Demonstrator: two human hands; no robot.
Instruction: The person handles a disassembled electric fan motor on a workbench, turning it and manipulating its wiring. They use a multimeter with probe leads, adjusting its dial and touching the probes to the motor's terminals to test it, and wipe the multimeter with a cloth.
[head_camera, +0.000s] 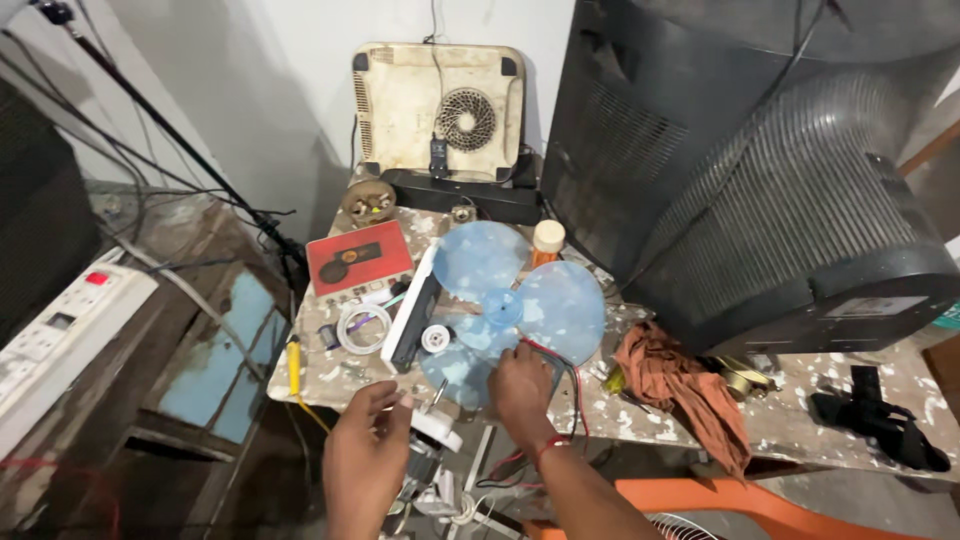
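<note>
two hands work at the near edge of a paint-flecked table (800, 420): right hand (522, 388) pressed, fingers together, on a translucent blue fan blade (520, 300); left hand (368, 440) pinching a small white motor part (436, 425). a red rectangular box (358, 258) lies behind, leaving little free room.

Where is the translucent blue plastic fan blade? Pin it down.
In the head view, the translucent blue plastic fan blade lies mid-table, just above the right hand, between the red rectangular box on its left and the rust-brown cloth on its right.
</note>
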